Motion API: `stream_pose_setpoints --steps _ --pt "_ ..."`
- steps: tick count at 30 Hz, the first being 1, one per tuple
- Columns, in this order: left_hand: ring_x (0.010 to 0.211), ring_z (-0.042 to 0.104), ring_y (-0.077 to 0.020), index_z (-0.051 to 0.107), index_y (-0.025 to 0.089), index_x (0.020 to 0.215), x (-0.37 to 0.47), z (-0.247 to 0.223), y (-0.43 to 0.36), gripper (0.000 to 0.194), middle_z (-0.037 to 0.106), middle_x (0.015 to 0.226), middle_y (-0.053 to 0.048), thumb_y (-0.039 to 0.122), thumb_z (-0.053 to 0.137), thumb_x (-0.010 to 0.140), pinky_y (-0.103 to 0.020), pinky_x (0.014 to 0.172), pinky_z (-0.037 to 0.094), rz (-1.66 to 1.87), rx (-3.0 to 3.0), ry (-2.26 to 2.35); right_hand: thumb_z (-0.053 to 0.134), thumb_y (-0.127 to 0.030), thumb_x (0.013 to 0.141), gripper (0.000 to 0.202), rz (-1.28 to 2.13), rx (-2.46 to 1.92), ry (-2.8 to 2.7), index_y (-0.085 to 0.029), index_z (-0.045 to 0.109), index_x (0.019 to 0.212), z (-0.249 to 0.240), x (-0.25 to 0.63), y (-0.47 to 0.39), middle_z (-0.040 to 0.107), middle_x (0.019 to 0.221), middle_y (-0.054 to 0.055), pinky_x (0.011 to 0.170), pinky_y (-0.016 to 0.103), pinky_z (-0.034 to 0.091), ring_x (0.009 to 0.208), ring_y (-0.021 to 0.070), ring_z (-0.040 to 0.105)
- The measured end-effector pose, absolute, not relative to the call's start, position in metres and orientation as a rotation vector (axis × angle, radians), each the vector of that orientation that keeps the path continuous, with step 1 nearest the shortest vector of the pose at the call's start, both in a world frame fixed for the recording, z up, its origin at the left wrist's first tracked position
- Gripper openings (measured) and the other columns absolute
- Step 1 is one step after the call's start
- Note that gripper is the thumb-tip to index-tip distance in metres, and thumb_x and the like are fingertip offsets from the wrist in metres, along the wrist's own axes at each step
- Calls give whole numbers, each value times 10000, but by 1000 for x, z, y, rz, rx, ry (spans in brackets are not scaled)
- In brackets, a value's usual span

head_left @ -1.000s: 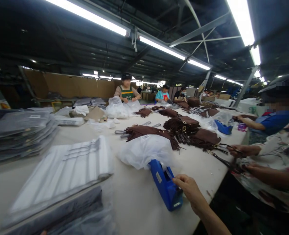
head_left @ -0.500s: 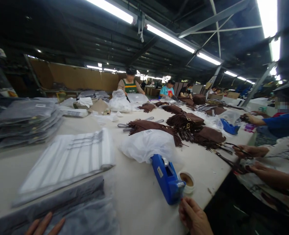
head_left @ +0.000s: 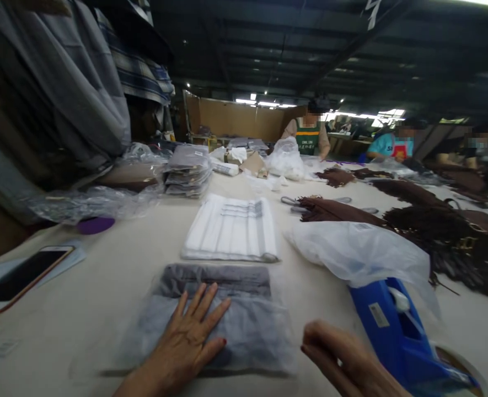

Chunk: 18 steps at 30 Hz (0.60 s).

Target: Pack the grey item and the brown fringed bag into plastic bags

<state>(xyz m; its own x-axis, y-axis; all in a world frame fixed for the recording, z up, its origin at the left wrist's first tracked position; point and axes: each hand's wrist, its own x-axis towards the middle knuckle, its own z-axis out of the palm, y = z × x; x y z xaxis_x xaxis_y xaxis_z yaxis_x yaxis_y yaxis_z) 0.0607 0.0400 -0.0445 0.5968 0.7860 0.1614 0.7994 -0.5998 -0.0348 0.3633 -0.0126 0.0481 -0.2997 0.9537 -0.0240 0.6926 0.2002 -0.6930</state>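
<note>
At lower centre, the left hand point(head_left: 186, 339) spreads open, gripping nothing, flat on a bagged grey item point(head_left: 260, 322). At lower right, the right hand point(head_left: 343, 353), fingers curled, contents unclear, has left the blue tape dispenser point(head_left: 392, 336), bringing both hands near the bag.

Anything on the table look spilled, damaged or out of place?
Nothing looks spilled or damaged. Slightly untidy: the loose plastic bag crowds the far end of the blue tape dispenser, so it might snag there.
</note>
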Motion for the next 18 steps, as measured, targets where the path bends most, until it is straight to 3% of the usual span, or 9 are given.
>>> stream_pose_setpoints --steps 4,9,12,16,18 --pt "1346 278 -322 70 385 1419 61 -41 38 599 228 1503 -71 497 373 914 -566 1036 299 -232 -2749 -1382 450 -281 881 199 829 -1346 -2477 -218 545 718 63 323 57 510 621 -55 544 213 323 563 95 446" --pt "1353 256 -332 81 367 1428 62 -42 39 617 226 1505 -87 515 375 906 -586 1029 302 -256 -2757 -1387 630 -147 710 134 887 -1436 -2538 -200 578 599 38 297 100 447 506 -82 494 221 231 490 75 372" --pt "1355 250 -333 93 359 1430 62 -43 39 617 221 1508 -88 528 368 904 -579 1031 300 -285 -2761 -1367 715 -192 631 155 949 -1562 -2432 -194 573 566 22 297 115 461 476 -88 450 207 224 461 75 384" --pt "1346 271 -330 104 354 1431 62 -44 40 606 247 1498 -94 505 375 909 -568 1028 306 -304 -2729 -1350 809 -321 508 332 911 -1688 -2211 -186 518 594 0 319 126 470 507 -90 416 192 242 490 83 411" --pt "1342 282 -335 94 354 1431 61 -44 39 603 252 1495 -98 502 365 914 -579 1016 319 -285 -2734 -1357 786 -333 540 331 857 -1715 -2120 -189 493 594 -6 334 121 463 501 -87 417 192 277 485 88 429"
